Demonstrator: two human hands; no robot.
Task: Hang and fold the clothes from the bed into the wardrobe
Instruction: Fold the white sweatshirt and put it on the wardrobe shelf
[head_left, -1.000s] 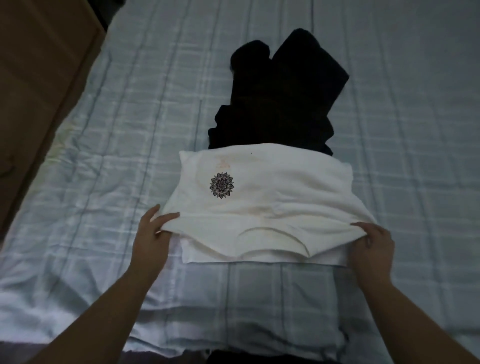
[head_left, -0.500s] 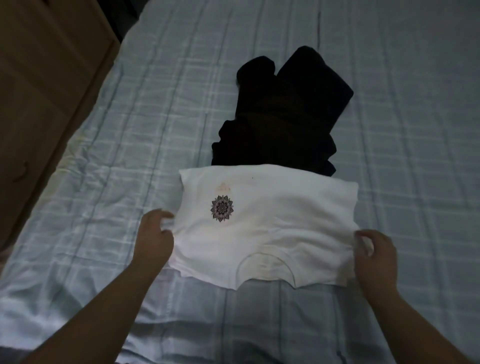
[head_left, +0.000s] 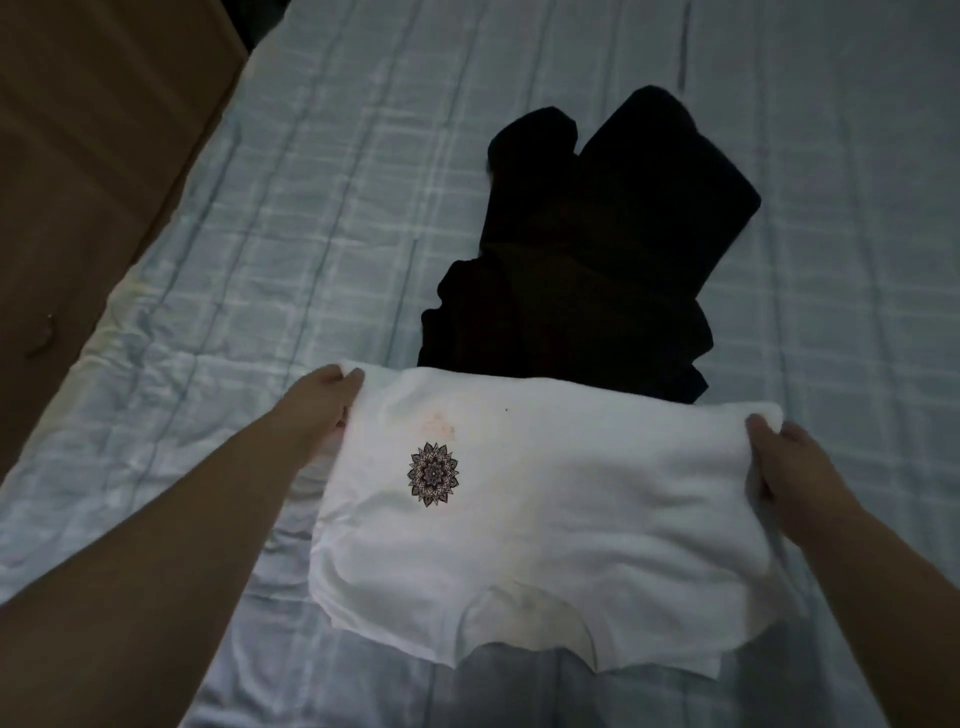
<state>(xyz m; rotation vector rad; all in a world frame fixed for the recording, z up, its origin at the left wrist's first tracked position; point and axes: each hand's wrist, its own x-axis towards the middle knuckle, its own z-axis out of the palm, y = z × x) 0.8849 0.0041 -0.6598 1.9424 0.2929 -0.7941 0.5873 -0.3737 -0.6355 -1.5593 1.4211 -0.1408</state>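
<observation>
Gripping white shirt (head_left: 545, 519) corners, both hands above bed (head_left: 260, 260).

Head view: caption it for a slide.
Both hands, left and right, grip a folded white T-shirt before dark clothes on the bed.

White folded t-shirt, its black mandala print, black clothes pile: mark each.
White folded t-shirt (head_left: 561, 525), head view: middle of top layer.
Black mandala print (head_left: 432, 474), head view: print centre.
Black clothes pile (head_left: 587, 260), head view: middle of the heap.
</observation>
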